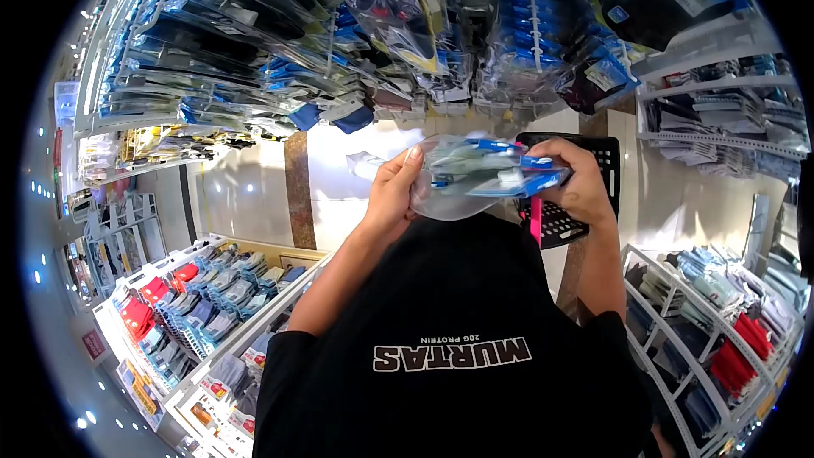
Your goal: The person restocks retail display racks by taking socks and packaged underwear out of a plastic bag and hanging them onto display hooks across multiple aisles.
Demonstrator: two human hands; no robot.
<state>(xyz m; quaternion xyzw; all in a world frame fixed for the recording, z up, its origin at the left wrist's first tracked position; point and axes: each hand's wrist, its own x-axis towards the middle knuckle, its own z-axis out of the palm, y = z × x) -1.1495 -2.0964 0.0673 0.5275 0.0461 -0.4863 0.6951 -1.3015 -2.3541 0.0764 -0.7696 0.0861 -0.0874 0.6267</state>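
Observation:
Both hands hold a small stack of clear plastic packages (462, 180) with blue and white labels in front of my chest. My left hand (394, 187) is closed on the left end of the packages, thumb on top. At the right end, beside the blue labels, the fingers of my right hand (581, 176) are wrapped round them. The contents are blurred and cannot be made out. Below and behind my right hand stands a black shopping basket (604, 153) with a pink handle (536, 222), partly hidden by the hand and my shirt.
Ahead, a rack of hanging packaged goods (246, 42) with blue cards spans the top of the view. Folded goods fill a white display bin (203, 288) at the lower left. Another white bin (712, 331) stands at the lower right. Pale tiled floor (339, 161) lies beneath.

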